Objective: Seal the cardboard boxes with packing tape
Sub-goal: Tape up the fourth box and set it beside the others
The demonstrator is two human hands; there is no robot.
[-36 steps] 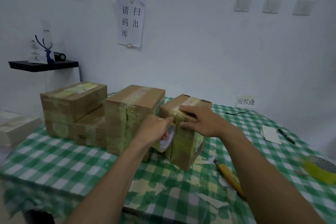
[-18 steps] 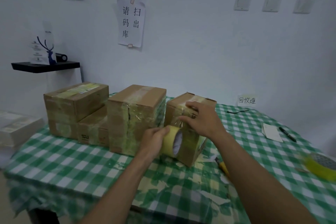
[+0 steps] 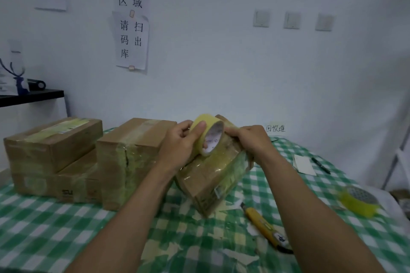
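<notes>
Gripping the yellow tape roll between thumb and curled fingers, the left hand held it against the tilted cardboard box toward the table's far edge. The right hand clasped the box's raised end, fingers curled.

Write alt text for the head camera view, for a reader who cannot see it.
A person's left hand holds a yellow packing tape roll against a tape-wrapped cardboard box that the right hand holds. Taped boxes stand left; a yellow utility knife lies right.
</notes>
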